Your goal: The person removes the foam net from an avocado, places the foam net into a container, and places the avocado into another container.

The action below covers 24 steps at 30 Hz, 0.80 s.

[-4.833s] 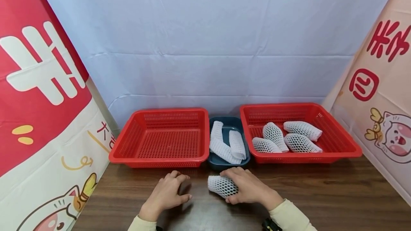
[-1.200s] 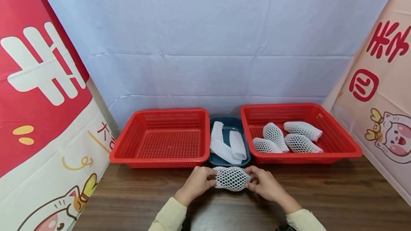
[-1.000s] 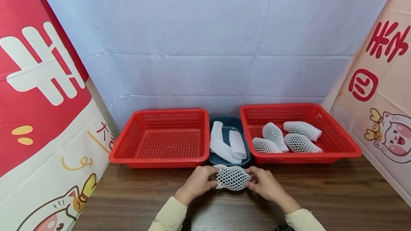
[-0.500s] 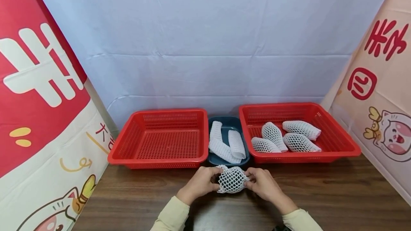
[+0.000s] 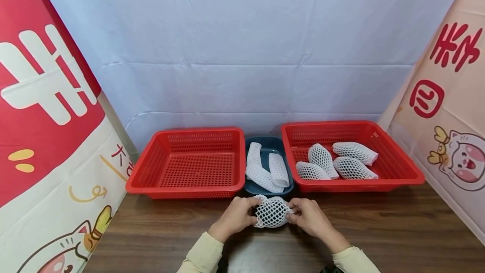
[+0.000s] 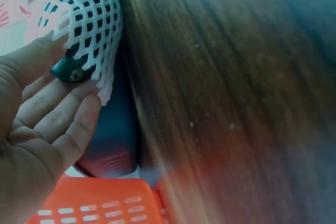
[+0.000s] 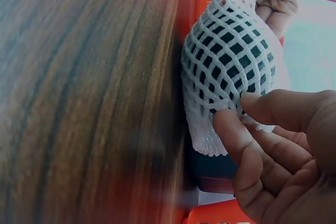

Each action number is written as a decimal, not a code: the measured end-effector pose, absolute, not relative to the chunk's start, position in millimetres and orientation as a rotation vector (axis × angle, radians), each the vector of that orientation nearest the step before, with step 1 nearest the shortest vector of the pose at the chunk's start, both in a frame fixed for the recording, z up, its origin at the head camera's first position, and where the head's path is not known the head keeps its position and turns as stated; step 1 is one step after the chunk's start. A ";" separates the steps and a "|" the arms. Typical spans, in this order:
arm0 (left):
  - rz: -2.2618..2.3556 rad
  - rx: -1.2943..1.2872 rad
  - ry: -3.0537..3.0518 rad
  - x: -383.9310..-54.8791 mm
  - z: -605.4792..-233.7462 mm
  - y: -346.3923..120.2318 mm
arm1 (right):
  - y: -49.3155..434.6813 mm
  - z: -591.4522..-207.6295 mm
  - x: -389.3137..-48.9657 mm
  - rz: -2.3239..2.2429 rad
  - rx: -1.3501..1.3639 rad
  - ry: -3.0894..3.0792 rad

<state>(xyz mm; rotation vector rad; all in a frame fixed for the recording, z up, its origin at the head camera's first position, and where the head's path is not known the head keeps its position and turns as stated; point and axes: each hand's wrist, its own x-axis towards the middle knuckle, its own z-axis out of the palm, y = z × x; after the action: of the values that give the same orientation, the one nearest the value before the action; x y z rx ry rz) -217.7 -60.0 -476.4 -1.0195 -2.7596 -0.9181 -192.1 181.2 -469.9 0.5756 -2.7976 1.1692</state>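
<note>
A white foam net sleeve [image 5: 272,213] lies between both hands just in front of the small blue tray, with a dark shape showing through its mesh. My left hand [image 5: 235,216] holds its left end, where the mesh edge is spread. In the left wrist view, a dark green, smooth fruit [image 6: 65,67] with a stem spot, avocado-like, shows at that opening, between thumb and fingers. My right hand [image 5: 311,219] pinches the narrowed right end. In the right wrist view, the right thumb and index finger [image 7: 231,127] press on the mesh near its gathered edge.
Behind the hands stands the blue tray [image 5: 268,141] with several flat white net sleeves [image 5: 278,169]. To its left is a red basket [image 5: 185,193]. At right, another red basket [image 5: 348,185] contains several dark items in nets [image 5: 355,168]. All stand on a wooden table [image 5: 159,231].
Earlier the right hand alone gripped the sleeve, with the left hand apart. Both hands then took its ends; the sleeve has bunched shorter and its left edge has widened. Little differs in the last half second.
</note>
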 end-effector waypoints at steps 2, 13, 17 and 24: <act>-0.935 -1.034 -2.736 -218.1 -477.3 -61.9 | 182.5 -469.8 -191.4 1.165 0.572 -2.795; -1.112 -1.015 -2.709 -219.4 -478.8 -75.5 | 188.0 -465.0 -189.2 1.223 0.625 -2.782; -1.186 -0.997 -2.724 -216.4 -479.3 -80.0 | 188.6 -464.0 -188.0 1.225 0.610 -2.802; -1.209 -0.984 -2.718 -214.2 -482.6 -85.2 | 191.0 -463.3 -188.7 1.220 0.601 -2.805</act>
<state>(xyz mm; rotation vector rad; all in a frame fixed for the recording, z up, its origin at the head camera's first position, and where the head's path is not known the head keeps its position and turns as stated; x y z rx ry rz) -214.2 -85.2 -482.6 -0.9838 -2.7179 -1.2094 -188.7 191.0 -463.3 0.6010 -2.8047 1.2196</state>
